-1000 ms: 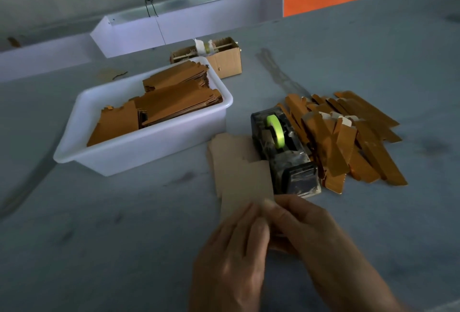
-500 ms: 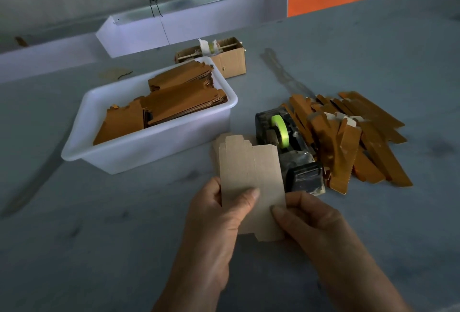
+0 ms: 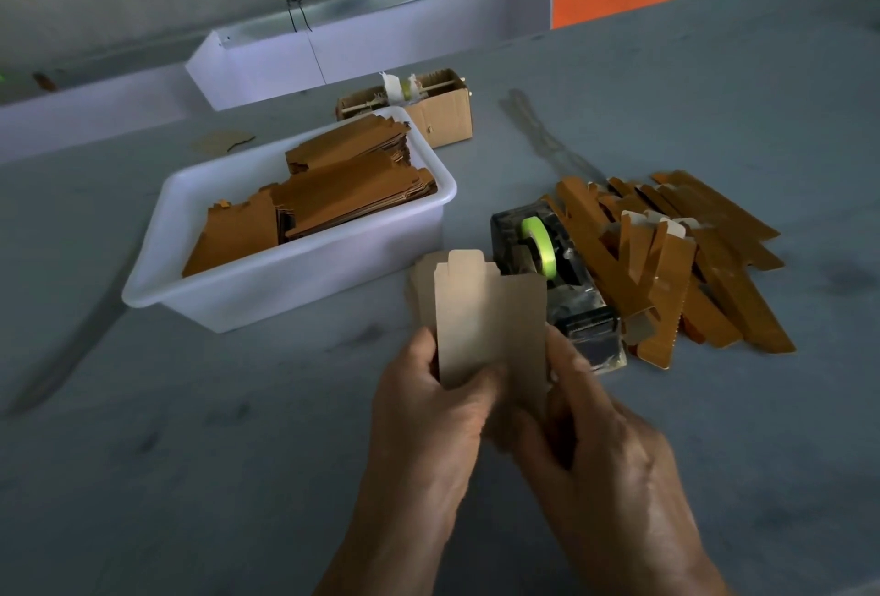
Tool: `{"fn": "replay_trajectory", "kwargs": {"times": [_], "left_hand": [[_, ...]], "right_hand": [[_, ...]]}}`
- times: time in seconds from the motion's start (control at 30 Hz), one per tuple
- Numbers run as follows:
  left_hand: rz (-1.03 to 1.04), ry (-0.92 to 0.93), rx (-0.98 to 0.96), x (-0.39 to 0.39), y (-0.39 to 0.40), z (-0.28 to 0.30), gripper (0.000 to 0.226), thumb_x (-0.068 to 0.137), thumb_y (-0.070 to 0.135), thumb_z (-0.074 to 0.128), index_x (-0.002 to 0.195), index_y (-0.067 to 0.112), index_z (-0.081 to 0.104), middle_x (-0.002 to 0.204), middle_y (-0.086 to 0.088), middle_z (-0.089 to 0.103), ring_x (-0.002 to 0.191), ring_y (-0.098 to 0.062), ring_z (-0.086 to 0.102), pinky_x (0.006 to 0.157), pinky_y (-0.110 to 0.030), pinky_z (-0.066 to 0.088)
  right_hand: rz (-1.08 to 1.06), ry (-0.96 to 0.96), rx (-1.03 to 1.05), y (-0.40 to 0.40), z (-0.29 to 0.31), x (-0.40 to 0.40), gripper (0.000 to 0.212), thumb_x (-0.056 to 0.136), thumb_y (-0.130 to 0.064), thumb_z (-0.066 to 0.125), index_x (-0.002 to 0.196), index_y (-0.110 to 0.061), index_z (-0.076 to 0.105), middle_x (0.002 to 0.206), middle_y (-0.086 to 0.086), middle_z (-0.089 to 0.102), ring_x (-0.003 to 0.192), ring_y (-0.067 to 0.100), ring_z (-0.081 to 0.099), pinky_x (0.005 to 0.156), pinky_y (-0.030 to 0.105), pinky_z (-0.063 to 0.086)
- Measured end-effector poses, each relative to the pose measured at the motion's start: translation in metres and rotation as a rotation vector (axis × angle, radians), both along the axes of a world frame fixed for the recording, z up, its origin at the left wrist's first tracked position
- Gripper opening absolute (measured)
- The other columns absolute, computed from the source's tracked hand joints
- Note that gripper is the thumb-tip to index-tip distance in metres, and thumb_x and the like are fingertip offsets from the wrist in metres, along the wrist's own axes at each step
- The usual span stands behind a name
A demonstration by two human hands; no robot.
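Cardboard blank [image 3: 490, 319] at lower centre, my left hand [image 3: 428, 410] and right hand [image 3: 605, 448] both pinching its bottom edge (held upright), tape dispenser [image 3: 552, 281] just behind.

I'm looking at a small packing workshop: a tape dispenser [image 3: 578, 310] sits on a broad grey worktable [image 3: 238, 429], with a white tub [image 3: 295, 286] of stacked flat card blanks [image 3: 333, 200] left of it and a heap of folded card strips [image 3: 690, 262] right of it.

No readable text, label or number shows anywhere.
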State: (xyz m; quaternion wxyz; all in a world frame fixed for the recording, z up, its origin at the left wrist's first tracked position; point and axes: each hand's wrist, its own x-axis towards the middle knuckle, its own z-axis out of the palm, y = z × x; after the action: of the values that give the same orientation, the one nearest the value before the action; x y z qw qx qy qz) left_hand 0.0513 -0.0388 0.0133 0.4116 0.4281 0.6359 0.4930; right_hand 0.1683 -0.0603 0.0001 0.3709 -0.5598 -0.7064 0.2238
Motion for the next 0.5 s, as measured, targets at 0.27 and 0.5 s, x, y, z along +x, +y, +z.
{"fn": "replay_trajectory", "kwargs": {"times": [0.27, 0.5], "left_hand": [[-0.185, -0.046, 0.005, 0.005, -0.009, 0.008, 0.030, 0.074, 0.043, 0.060, 0.079, 0.015, 0.068, 0.066, -0.008, 0.065, 0.062, -0.014, 0.060, 0.059, -0.034, 0.047], [-0.314, -0.038, 0.007, -0.012, -0.013, 0.013, 0.016, 0.092, 0.021, 0.058, 0.089, 0.023, 0.074, 0.071, -0.001, 0.071, 0.063, -0.009, 0.063, 0.059, -0.024, 0.047]], "right_hand": [[0.123, 0.053, -0.013, -0.004, 0.009, -0.006, 0.085, 0.081, -0.029, 0.064, 0.147, -0.030, 0.011, 0.110, -0.008, 0.067, 0.086, 0.004, 0.065, 0.076, 0.015, 0.053], [0.062, 0.357, -0.276, 0.003, 0.018, 0.008, 0.048, 0.081, -0.035, 0.060, 0.119, -0.051, 0.036, 0.083, -0.022, 0.064, 0.073, -0.005, 0.063, 0.059, 0.010, 0.049]]}}
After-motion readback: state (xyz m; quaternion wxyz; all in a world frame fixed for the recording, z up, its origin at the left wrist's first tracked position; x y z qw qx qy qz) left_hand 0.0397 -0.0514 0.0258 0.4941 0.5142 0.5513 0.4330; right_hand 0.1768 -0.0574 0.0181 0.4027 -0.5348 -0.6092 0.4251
